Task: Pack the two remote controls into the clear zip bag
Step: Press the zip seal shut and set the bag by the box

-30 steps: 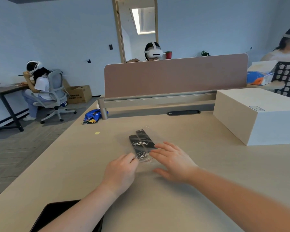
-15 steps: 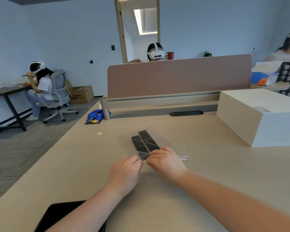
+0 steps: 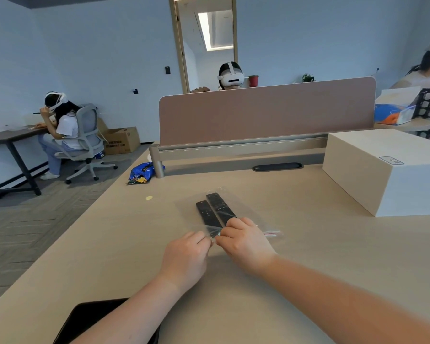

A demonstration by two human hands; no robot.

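Note:
Two black remote controls lie side by side inside a clear zip bag (image 3: 248, 214) on the wooden desk. The left remote (image 3: 206, 213) is a little shorter in view than the right remote (image 3: 220, 206). The bag's mouth, with a red zip strip (image 3: 273, 233), faces me. My left hand (image 3: 186, 259) pinches the near edge of the bag at its left part. Beside it, my right hand (image 3: 243, 242) pinches the same edge, and its fingers cover the near ends of the remotes.
A large white box (image 3: 387, 170) stands at the right of the desk (image 3: 109, 244). A pink divider panel (image 3: 266, 112) runs across the back. A blue snack packet (image 3: 142, 173) lies at the back left, a dark tablet (image 3: 90, 321) at the near edge.
My right hand went from flat and spread on the bag to a pinch on its near edge beside my left hand. The bag's zip edge now shows to the right.

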